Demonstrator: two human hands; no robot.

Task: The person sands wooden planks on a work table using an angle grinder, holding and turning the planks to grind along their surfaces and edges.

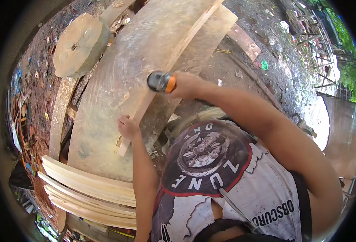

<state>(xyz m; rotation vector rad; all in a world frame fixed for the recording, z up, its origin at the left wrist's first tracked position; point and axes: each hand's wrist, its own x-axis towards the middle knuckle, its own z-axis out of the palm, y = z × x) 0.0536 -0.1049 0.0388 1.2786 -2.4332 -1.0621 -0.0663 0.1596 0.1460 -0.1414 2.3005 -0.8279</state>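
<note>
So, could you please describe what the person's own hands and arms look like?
The left hand and right hand wear no gloves, and no watch or bracelet shows. No sleeve shows on the left arm or right arm. The shirt is white and black, with printed letters.

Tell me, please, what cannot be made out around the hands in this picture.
All in the head view:
Underside of the power tool: hidden by its own body.
Markings on the tool: too small and blurred to read.
Fingertips of the right hand: hidden by the hand and tool.
Far end of the wood strip: cut off by the top edge.
Nearer ends of the stacked slats: behind the left forearm.
</note>
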